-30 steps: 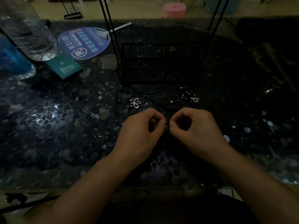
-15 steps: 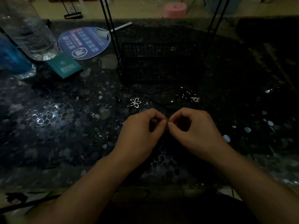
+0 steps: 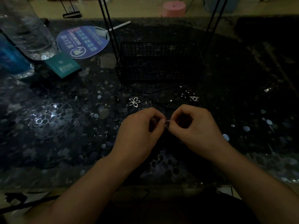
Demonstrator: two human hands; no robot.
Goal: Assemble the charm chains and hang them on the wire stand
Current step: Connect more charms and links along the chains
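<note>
The scene is dim. My left hand [image 3: 142, 128] and my right hand [image 3: 194, 126] meet fingertip to fingertip over the dark table, both pinching a small shiny charm piece [image 3: 166, 123]. Beyond them lie a silver flower charm [image 3: 134, 101], a small camera-shaped charm [image 3: 194, 98] and a thin dark cord [image 3: 153, 96]. The black wire stand [image 3: 159, 62], with a basket base and tall uprights, stands just behind these. Whether a chain hangs from my fingers is hidden.
At the far left stand a clear plastic bottle [image 3: 30, 33] and a blue bottle [image 3: 11, 59]. A teal card packet [image 3: 63, 64] and a round blue hand fan [image 3: 83, 42] lie beside them. A pink stool [image 3: 174, 8] sits on the floor beyond the table.
Both hands stay in the same place; the fingertips have shifted slightly as they work the small piece between them.
</note>
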